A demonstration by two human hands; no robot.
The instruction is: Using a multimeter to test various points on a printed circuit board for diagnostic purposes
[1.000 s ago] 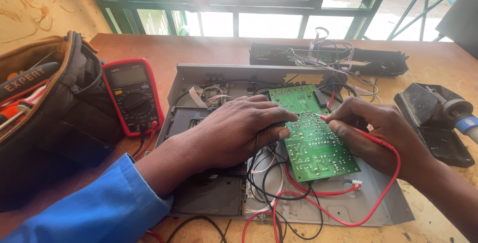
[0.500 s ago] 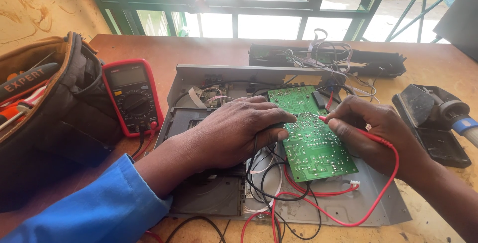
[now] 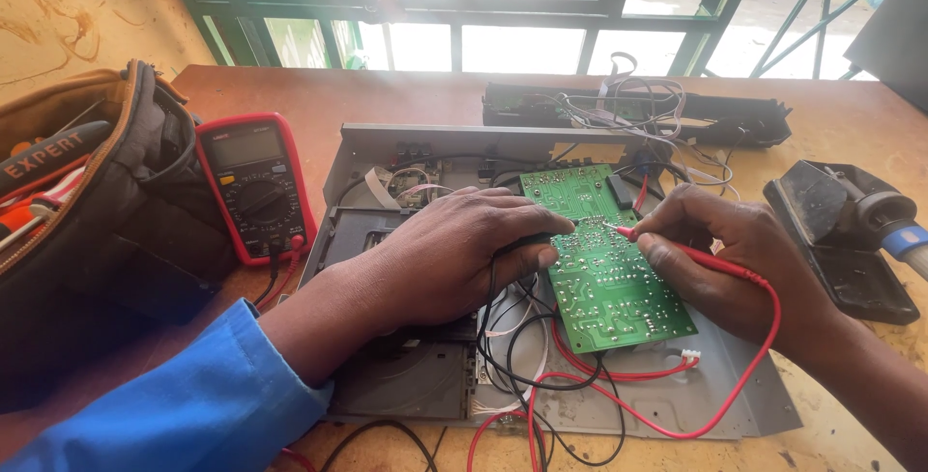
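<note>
Probes on green circuit board (image 3: 604, 264), centre of opened grey chassis (image 3: 735, 385).
Left hand (image 3: 454, 255) closed on a black probe at its left edge; right hand (image 3: 720, 255) pinches red probe (image 3: 628, 232), tip touching board; long axis runs near-far.

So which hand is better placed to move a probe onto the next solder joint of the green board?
Probably the right hand: its red probe tip is already on the green circuit board, and joints lie all around it. The left hand lies at the board's left edge.
</note>
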